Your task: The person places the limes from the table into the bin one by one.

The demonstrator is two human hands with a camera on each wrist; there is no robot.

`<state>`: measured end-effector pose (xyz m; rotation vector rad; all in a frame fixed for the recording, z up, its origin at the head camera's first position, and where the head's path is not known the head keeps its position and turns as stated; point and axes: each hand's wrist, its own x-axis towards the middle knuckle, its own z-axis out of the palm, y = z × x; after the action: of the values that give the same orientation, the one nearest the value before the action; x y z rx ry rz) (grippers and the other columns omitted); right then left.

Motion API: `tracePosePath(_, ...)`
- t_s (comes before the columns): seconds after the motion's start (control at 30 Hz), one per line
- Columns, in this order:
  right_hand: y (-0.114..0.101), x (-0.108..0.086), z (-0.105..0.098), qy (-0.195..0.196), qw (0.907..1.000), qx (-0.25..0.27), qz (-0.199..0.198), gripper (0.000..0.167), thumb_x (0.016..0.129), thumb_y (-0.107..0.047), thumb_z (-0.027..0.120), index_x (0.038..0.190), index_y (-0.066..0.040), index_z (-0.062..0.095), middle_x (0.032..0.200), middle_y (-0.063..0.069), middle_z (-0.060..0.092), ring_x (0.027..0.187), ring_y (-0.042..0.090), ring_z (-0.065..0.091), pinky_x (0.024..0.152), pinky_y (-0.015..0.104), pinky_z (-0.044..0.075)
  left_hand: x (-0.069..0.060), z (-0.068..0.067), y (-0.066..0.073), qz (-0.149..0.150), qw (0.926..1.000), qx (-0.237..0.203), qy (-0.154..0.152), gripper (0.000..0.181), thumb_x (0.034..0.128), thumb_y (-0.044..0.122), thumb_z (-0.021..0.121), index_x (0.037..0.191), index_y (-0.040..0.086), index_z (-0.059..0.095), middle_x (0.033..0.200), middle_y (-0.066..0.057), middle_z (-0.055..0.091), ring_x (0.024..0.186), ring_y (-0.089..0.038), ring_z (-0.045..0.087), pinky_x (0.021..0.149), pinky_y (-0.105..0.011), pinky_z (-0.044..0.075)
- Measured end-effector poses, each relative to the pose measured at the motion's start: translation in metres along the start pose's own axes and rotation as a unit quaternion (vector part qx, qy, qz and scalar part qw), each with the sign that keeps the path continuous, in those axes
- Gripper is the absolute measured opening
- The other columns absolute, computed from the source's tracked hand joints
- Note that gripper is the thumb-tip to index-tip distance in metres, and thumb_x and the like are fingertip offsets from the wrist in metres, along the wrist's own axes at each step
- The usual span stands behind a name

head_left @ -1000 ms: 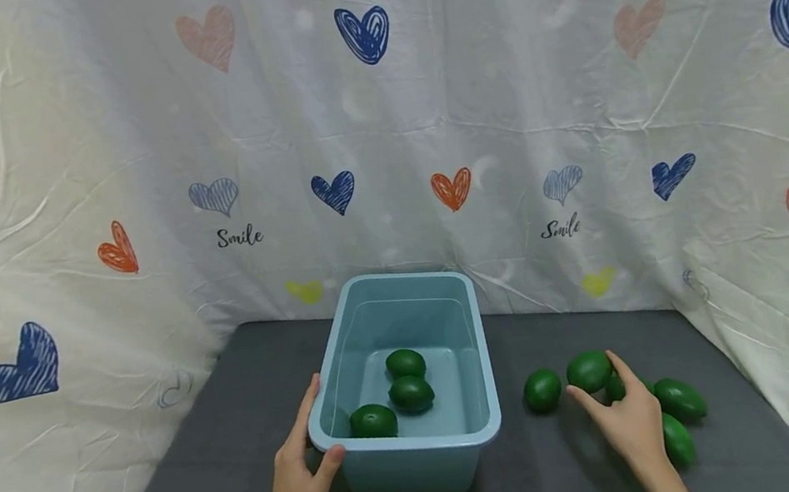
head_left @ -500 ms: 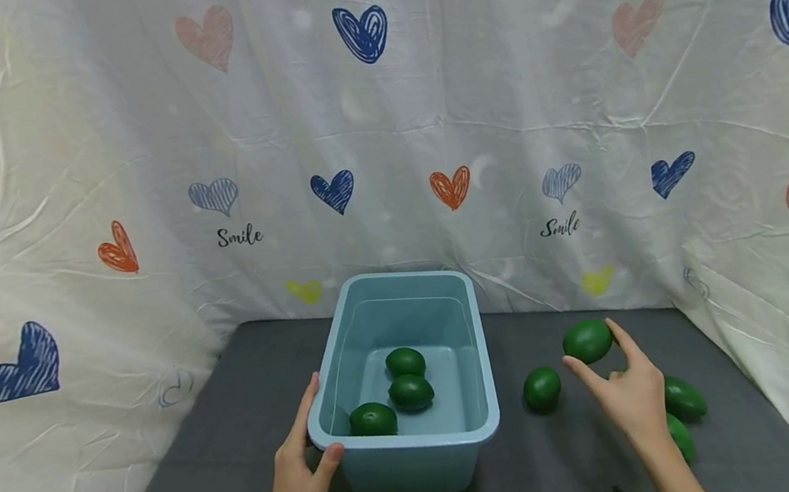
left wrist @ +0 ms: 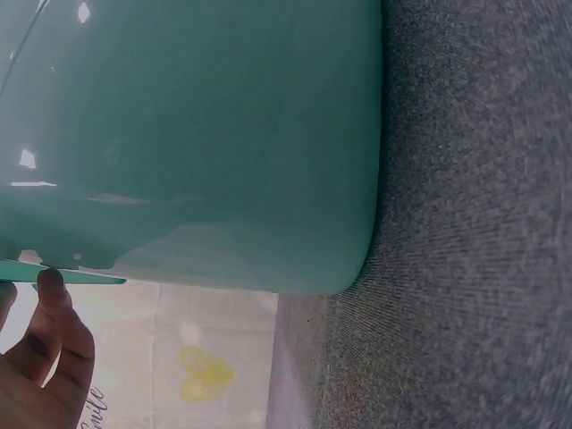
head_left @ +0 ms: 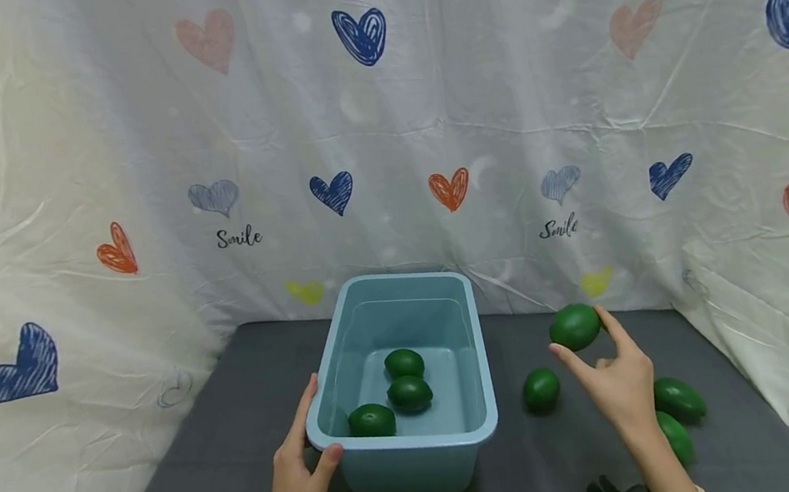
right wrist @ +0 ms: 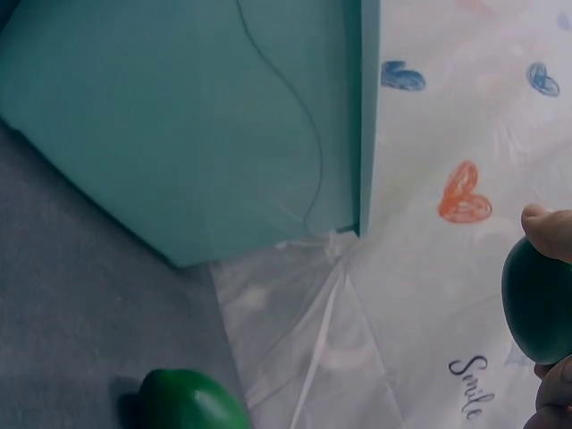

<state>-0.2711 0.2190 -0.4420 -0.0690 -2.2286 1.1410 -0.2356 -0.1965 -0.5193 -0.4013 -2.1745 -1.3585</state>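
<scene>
Raised higher than a second ago, one green fruit (head_left: pixel 574 327) hangs above the dark table (head_left: pixel 523 463), pinched between thumb and fingers of the right hand (head_left: pixel 620 386), still outside the blue bin (head_left: pixel 411 471) whose rim the left hand (head_left: pixel 296 474) grips.

Right of the blue bin (head_left: pixel 411 472), a forearm (head_left: pixel 649 454) partly hides one green fruit (head_left: pixel 676 440); the right wrist view crops the held fruit (right wrist: pixel 534 308).

Glossy plastic bin (head_left: pixel 410 466) — smooth-sided, smooth green fruits (head_left: pixel 540 389), matt woven tabletop (head_left: pixel 526 480) — rough-grained, creased cloth-like curtain (head_left: pixel 376 114)
</scene>
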Motion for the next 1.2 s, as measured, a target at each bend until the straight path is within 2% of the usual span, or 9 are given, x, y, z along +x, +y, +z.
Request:
tracePosePath(0.23, -0.010, -0.002, 0.016, -0.016, 0.9981, 0.053, -0.026, 0.086, 0.082, -0.029, 0.094, 0.158, -0.018, 0.053, 0.040, -0.009, 0.034, 0.029, 0.005, 0.026, 0.035, 0.026, 0.028, -0.004, -0.006, 0.000, -0.008, 0.9999, 0.011, 0.001, 0.083, 0.0995, 0.010, 0.069, 0.170, 0.027, 0.028, 0.172, -0.001, 0.036, 0.146, 0.006, 0.039, 0.104, -0.006, 0.035)
tracePosePath(0.67, -0.025, -0.006, 0.034, -0.025, 0.9970, 0.049, -0.055, 0.089, 0.079, -0.027, 0.096, 0.156, -0.011, 0.054, 0.040, -0.012, 0.032, 0.031, 0.001, 0.024, 0.035, 0.023, 0.025, 0.000, -0.002, 0.000, 0.006, 0.9999, 0.004, -0.010, 0.085, 0.0975, 0.008, 0.070, 0.170, 0.023, 0.029, 0.172, -0.002, 0.035, 0.150, 0.004, 0.036, 0.108, -0.007, 0.032)
tracePosePath(0.97, -0.043, -0.014, 0.052, -0.061, 0.9935, 0.077, -0.058, 0.089, 0.079, -0.027, 0.096, 0.156, -0.011, 0.054, 0.043, -0.011, 0.033, 0.032, 0.001, 0.026, 0.037, 0.023, 0.028, 0.001, 0.000, 0.001, 0.018, 0.9998, -0.006, 0.006, 0.083, 0.0965, 0.012, 0.072, 0.169, 0.025, 0.033, 0.170, 0.000, 0.038, 0.148, 0.003, 0.038, 0.108, -0.008, 0.033)
tracePosePath(1.2, -0.057, -0.021, 0.062, -0.090, 0.9897, 0.096, -0.055, 0.089, 0.080, -0.025, 0.096, 0.157, -0.013, 0.053, 0.044, -0.009, 0.034, 0.033, 0.001, 0.027, 0.037, 0.023, 0.029, 0.001, 0.000, 0.001, 0.012, 0.9999, 0.002, -0.012, 0.086, 0.0965, 0.008, 0.071, 0.170, 0.023, 0.029, 0.172, -0.002, 0.036, 0.149, 0.003, 0.037, 0.107, -0.008, 0.034)
